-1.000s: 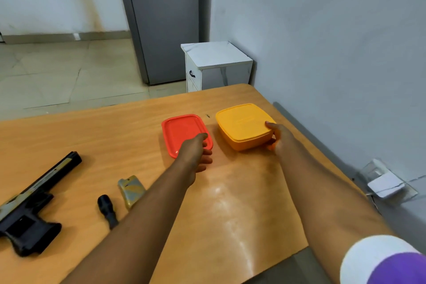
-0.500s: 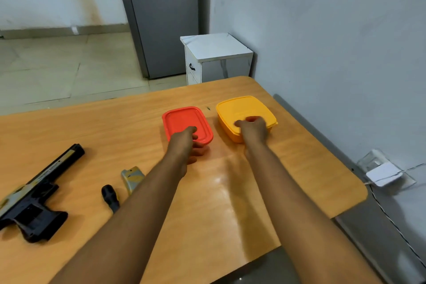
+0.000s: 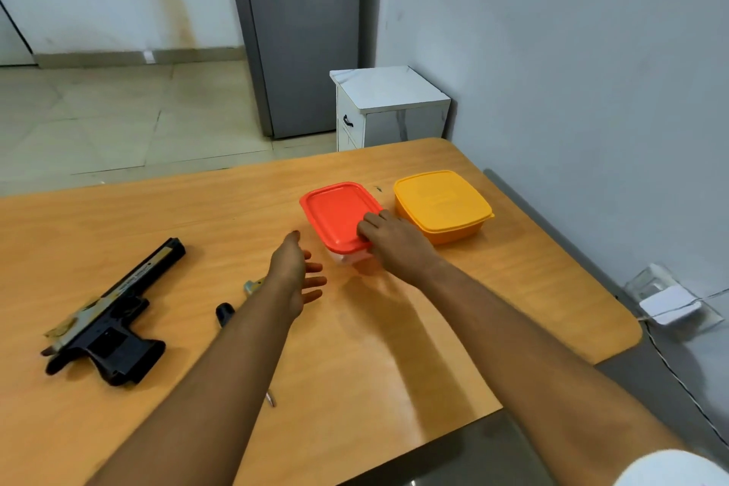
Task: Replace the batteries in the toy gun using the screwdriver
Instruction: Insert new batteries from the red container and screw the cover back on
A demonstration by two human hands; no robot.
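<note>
The black and gold toy gun lies on its side at the left of the wooden table. My left forearm hides most of the screwdriver; only its black handle and its tip show. The gold-grey battery cover peeks out beside my left wrist. A clear box with a red lid stands mid-table. My right hand grips its near right corner, fingers curled over the lid. Just left of that box my left hand hovers with fingers spread, holding nothing.
A yellow lidded box stands to the right of the red-lidded one, near the wall. Beyond the table's far edge are a white cabinet and a grey door. A white adapter with a cable sits on the floor at the right.
My right hand left the yellow box and took hold of the red-lidded box. My left hand came off the red lid and drew back to the left, fingers spread.
</note>
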